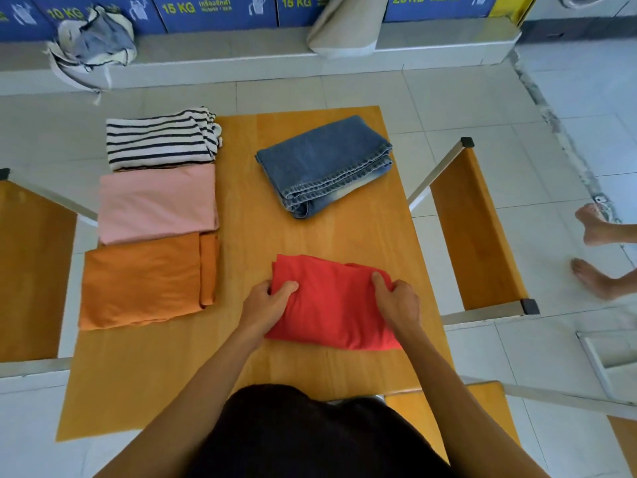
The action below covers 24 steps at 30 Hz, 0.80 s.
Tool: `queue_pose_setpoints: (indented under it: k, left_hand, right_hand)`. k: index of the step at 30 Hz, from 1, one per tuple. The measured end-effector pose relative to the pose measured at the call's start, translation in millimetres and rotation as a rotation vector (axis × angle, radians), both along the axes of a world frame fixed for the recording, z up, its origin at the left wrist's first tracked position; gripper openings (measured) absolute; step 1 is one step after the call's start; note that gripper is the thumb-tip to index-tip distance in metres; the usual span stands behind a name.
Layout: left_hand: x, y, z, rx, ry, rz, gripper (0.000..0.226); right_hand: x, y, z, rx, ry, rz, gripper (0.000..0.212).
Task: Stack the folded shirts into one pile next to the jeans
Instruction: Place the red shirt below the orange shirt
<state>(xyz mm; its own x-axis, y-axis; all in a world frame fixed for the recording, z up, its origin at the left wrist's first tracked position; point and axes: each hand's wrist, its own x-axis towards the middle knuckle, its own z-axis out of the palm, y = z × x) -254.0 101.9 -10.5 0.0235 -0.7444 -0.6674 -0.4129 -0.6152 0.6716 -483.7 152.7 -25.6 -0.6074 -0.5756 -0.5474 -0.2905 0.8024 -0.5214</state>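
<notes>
Both hands, left hand and right hand, pinch the red folded shirt at its sides, likely to keep it folded, just nearside of the jeans on the bench.

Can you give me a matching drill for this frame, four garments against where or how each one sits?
Garments:
1. striped shirt
2. pink shirt
3. red shirt
4. jeans

Places:
A. gripped at both side edges by left hand and right hand
B. far end of the left column
C. far right part of the wooden table, untouched
D. between the striped and orange shirts

Pairs: 1-B, 2-D, 3-A, 4-C
</notes>
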Motion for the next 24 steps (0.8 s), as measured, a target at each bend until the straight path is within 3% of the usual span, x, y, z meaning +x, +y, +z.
queue_pose_setpoints:
  k: [7,17,24]
  left_hand:
    - [81,32,16,-0.023,0.154,0.182,0.015]
    - [240,80,20,0.022,0.014,0.342,0.047]
    - [318,82,16,-0.042,-0.06,0.365,0.05]
  right_hand:
    - [92,9,7,-0.166,-0.074,-0.033,0.052]
    - [223,10,20,-0.242,-0.182,0.226,0.032]
    - [296,9,17,-0.254,-0.17,0.388,0.028]
